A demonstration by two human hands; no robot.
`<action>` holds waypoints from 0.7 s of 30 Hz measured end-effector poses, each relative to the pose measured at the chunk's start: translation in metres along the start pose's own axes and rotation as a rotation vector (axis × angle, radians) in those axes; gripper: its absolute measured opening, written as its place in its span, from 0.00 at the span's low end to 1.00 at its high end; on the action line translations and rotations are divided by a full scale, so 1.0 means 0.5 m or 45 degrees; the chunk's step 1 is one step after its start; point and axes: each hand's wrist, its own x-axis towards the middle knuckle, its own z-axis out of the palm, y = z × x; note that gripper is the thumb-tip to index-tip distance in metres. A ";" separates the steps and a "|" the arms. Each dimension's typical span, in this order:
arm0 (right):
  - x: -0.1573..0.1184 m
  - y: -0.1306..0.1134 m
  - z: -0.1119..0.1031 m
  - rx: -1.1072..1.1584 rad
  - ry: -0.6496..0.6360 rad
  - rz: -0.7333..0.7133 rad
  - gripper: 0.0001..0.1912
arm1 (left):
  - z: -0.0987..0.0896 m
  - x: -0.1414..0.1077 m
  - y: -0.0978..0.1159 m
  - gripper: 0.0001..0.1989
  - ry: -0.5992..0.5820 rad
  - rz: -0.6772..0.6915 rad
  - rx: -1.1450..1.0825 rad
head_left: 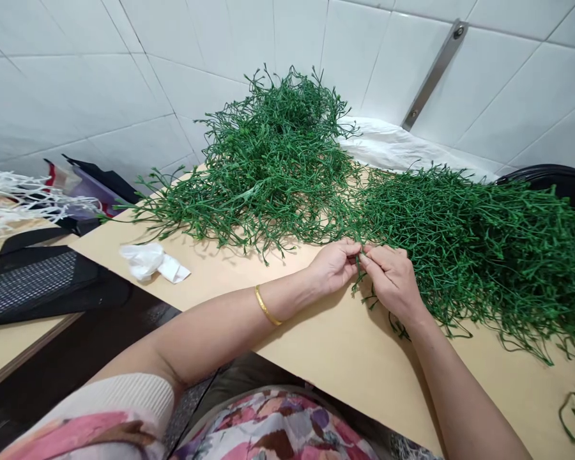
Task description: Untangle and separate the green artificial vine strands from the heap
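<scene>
Both hands together at the center, fingers pinching a wiry green artificial stem (358, 263): left hand (333, 267), gold bangle (267, 305) on its wrist, and right hand (390, 282). Risk: the thin, springy, forked branches interlock, so a hard tug could snag the neighboring mass or bend stems. Matte green foliage heap (273, 166) at 12 o'clock, second tangled mass (479, 249) at 2 o'clock, both on a smooth tan board (345, 345). Crumpled white tissue (146, 260) at 10 o'clock.
</scene>
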 end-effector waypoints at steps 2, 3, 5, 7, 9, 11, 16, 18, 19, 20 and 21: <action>0.001 0.002 -0.006 0.068 -0.032 -0.007 0.18 | 0.001 -0.001 -0.001 0.14 0.002 -0.008 -0.009; 0.001 0.003 -0.009 0.107 -0.053 -0.008 0.18 | 0.002 -0.003 -0.001 0.14 0.004 -0.012 -0.011; 0.001 0.009 -0.014 0.186 -0.099 -0.005 0.18 | 0.007 -0.007 -0.002 0.14 0.007 -0.028 -0.006; 0.000 0.016 -0.019 0.256 -0.151 0.011 0.17 | 0.011 -0.012 -0.004 0.15 0.009 -0.048 0.004; -0.001 0.019 -0.023 0.308 -0.200 0.039 0.17 | 0.014 -0.014 -0.003 0.15 0.003 -0.070 0.011; -0.001 0.012 -0.028 0.400 -0.209 0.062 0.17 | 0.014 -0.011 0.001 0.15 0.042 -0.108 0.010; 0.000 -0.033 -0.042 0.603 -0.213 -0.079 0.17 | 0.008 0.010 0.027 0.14 0.145 -0.119 0.034; -0.005 -0.035 -0.050 0.504 -0.102 -0.065 0.15 | 0.003 0.016 0.033 0.12 0.118 -0.007 0.098; -0.008 -0.029 -0.053 0.427 0.010 -0.015 0.14 | 0.000 0.018 0.033 0.11 0.112 0.043 0.145; -0.011 -0.018 -0.055 0.319 0.134 0.049 0.14 | -0.003 0.019 0.032 0.10 0.103 0.083 0.196; -0.015 -0.005 -0.057 0.166 0.256 0.106 0.14 | -0.005 0.019 0.031 0.10 0.086 0.112 0.245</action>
